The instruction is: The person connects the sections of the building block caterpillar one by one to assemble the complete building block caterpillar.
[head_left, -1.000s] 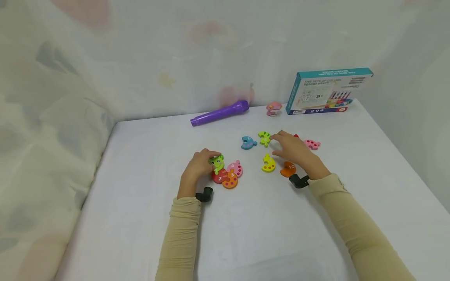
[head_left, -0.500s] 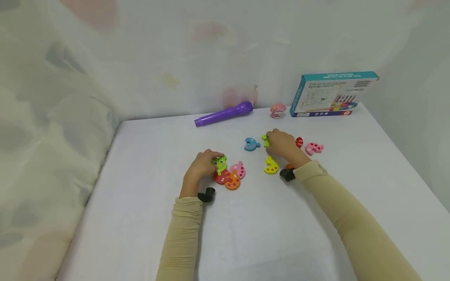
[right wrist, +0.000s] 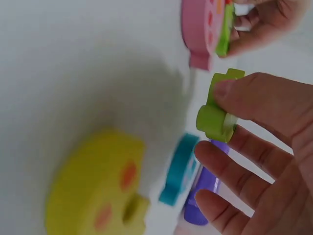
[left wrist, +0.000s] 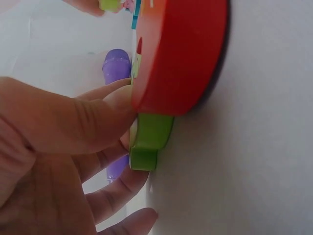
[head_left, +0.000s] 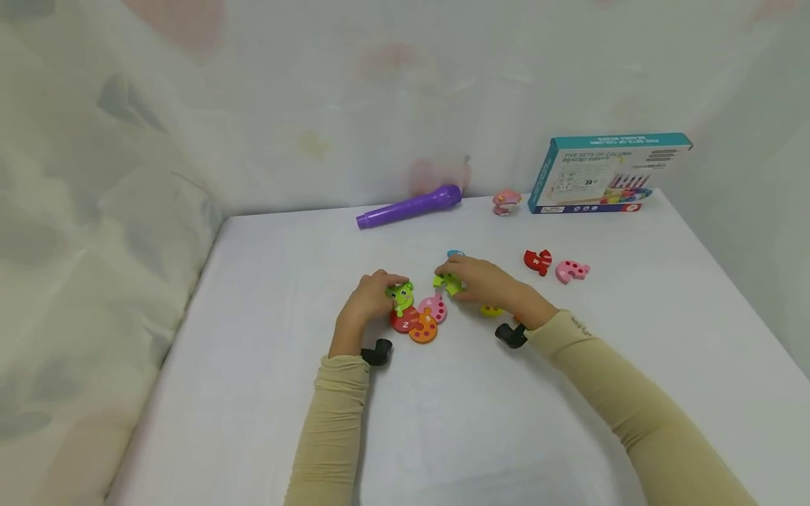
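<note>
Four puzzle pieces are joined flat on the white table (head_left: 253, 337): green head piece (head_left: 402, 298), red 2 piece (head_left: 402, 323), orange 3 piece (head_left: 422, 332), pink 4 piece (head_left: 434, 308). Head piece is gripped by the left hand (head_left: 368, 299), thumb and fingers on its outer end; chain probably steadied against sliding that way.

Light-green piece (right wrist: 211, 122) is pinched between thumb and fingers of the right hand (head_left: 486, 282), just beside the pink tab; lower fingers are not used in the pinch. Held by its edge, presumably so the shaped ends are not covered.

Red striped piece (head_left: 538, 261) and pink spotted piece (head_left: 572, 271) are set apart at right. Purple microphone (head_left: 410, 208), pink figurine (head_left: 507, 202) and box (head_left: 604, 174) are lined up at the back, likely so hand space isn't taken up.

View differences: layout and printed numbers are given by head view, but blue piece (right wrist: 180, 169) is mostly covered there; more of it is shown by right wrist. Yellow piece (right wrist: 93, 188) likewise: partly hidden from above, spots and tab seen close up. By left wrist, red side wall is exposed, and light-green is seen above the joined pieces' top faces, so apparently lifted. Contact with the pink tab can't be confirmed.
</note>
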Available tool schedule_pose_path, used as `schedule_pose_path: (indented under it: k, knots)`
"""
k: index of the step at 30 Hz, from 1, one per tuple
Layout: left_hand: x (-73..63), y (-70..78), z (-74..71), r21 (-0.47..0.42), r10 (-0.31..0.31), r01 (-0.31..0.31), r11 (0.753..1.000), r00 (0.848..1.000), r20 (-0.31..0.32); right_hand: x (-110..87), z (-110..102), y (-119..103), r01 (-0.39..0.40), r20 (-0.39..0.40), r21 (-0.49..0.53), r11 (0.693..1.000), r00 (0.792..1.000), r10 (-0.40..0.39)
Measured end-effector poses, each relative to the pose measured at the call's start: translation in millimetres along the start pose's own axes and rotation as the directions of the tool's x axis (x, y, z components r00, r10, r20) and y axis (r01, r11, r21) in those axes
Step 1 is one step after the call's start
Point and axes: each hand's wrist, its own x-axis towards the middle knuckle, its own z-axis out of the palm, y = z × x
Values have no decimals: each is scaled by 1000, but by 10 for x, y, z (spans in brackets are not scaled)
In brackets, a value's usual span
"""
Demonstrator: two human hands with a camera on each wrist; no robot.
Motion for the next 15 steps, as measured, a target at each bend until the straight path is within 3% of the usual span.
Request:
schedule_pose_path:
  k: [7,15]
  knots:
    - [-18,8,17,-15,-12,12,1000,1000,3,55,157,-32,39,24,-55,998,999,-37]
    - [-4,6,7,2,-12,12,1000,1000,-3,85,177,-90,82,54,-203,976,996,-72]
